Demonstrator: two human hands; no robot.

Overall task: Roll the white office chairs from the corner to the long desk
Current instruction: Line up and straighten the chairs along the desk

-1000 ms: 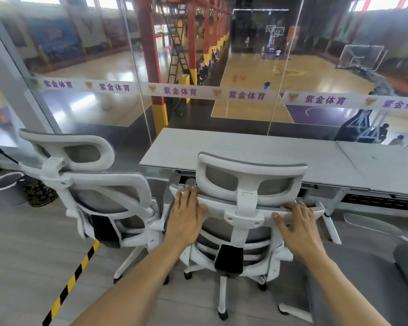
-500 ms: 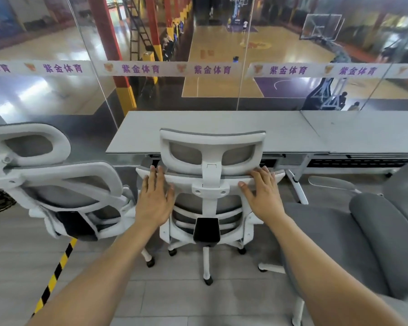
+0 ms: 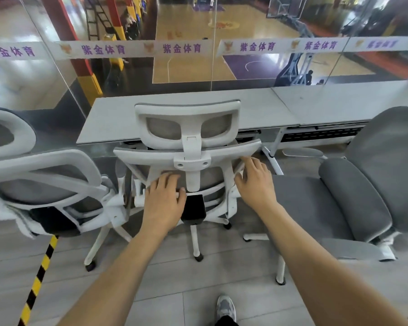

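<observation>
The white chair [image 3: 189,161] is standing with its back to the person and its front tucked right up against the long desk [image 3: 174,114], so it is likely almost where it needs to go. The left hand [image 3: 164,203] is lying flat on the low part of the chair's back, fingers spread wide and not curled around anything. The right hand [image 3: 254,182] is resting on the right edge of the frame, fingers loose and only a little bent. Both are probably pressing there because a flat push rolls the wheels forward. Another white chair [image 3: 50,182] is sitting just beside it on the left, turned a bit sideways. A grey padded chair [image 3: 363,184] is waiting close on the right. A yellow and black stripe [image 3: 39,281] is running across the floor near the left.
</observation>
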